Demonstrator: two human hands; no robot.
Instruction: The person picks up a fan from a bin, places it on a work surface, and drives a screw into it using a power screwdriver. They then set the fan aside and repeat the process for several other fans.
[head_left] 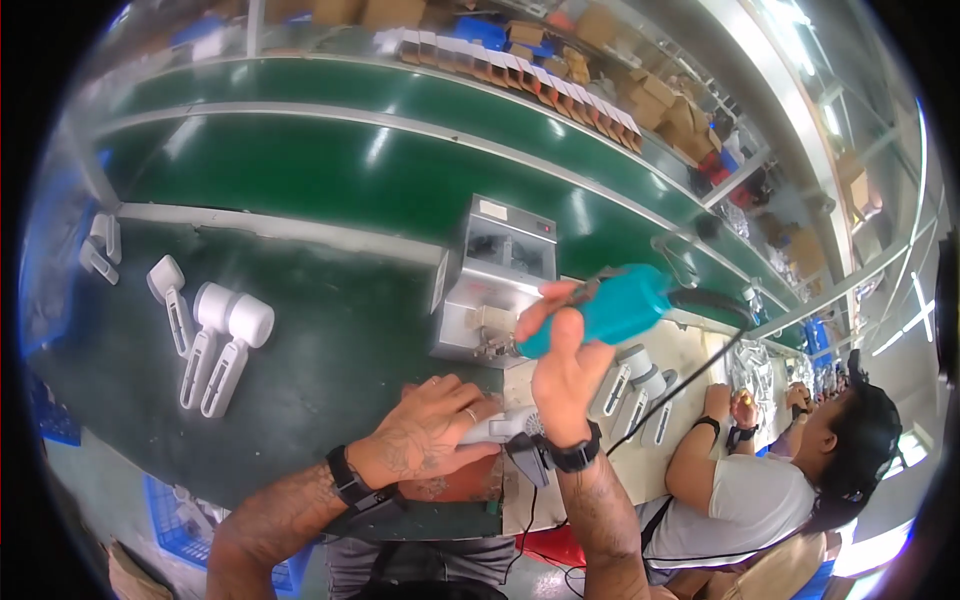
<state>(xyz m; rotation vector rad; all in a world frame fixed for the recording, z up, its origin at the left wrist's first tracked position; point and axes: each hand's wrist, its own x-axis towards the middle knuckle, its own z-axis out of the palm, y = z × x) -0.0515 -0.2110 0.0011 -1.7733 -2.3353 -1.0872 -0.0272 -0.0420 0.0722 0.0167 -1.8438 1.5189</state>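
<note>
My right hand [565, 390] is wrapped round a teal electric screwdriver [628, 305], which is tilted and slightly blurred. Its black cord runs off to the right. The driver's front end points left, close to the front of a silver screw feeder [500, 265]; whether they touch I cannot tell. Down on the bench, my left hand [425, 425] lies over a white handheld fan [490, 430] and grips its handle. The fan's round, grilled head is partly hidden behind my right wrist.
Several white fans [215, 340] lie to the left on the dark green bench [330, 310]. More white fans [635, 395] lie right of my hands on a pale mat. A co-worker [765, 480] sits at the right. A blue crate [170, 520] stands below the bench's front edge.
</note>
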